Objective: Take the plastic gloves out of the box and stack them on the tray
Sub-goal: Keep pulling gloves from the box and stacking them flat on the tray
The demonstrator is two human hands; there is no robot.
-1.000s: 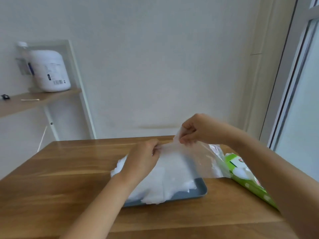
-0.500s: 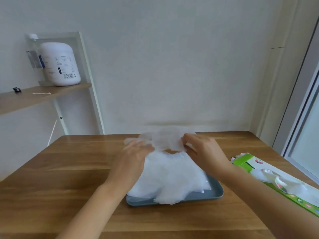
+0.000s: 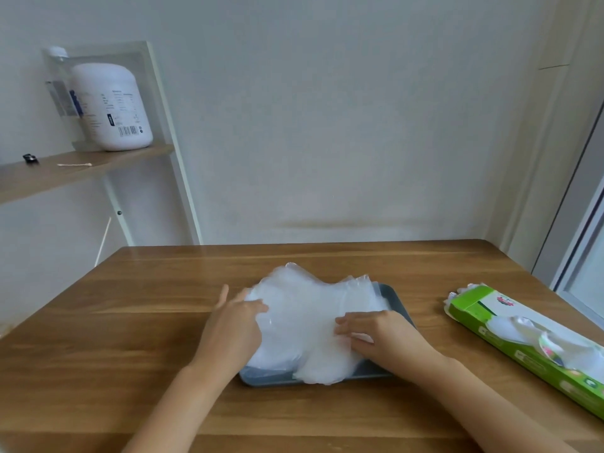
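**Plastic gloves (image 3: 304,322) piled on the tray, both hands flat on top**

The gloves form a loose, milky, half-transparent heap in the middle of the counter (image 3: 130,322). The sheets are crinkled and overlap unevenly. Rounded lobes spill past the tray (image 3: 390,294) at 12 o'clock and over its near rim at 6 o'clock.

The left hand (image 3: 233,328) lies on the pile's 9 o'clock edge, fingers straight and slightly spread, pointing away from the person. The right hand (image 3: 382,335) rests on the pile at about 4 o'clock, fingers straight and close together, pointing toward 9 o'clock and pressing the film down. Neither hand pinches anything that shows.

Well apart from the tray, at 3 o'clock, lies the green box (image 3: 510,335). White film pokes out of its far end and its top opening.

Most of the grey-blue tray is covered; only its near rim and its 2 o'clock corner show. The layers blur together, so single gloves cannot be counted and finger shapes are hard to pick out. The palms are hidden. The box is cut off by the frame edge at 4 o'clock.

At 10 o'clock a shelf (image 3: 65,171) carries a white jug (image 3: 111,106) with an unreadable label.
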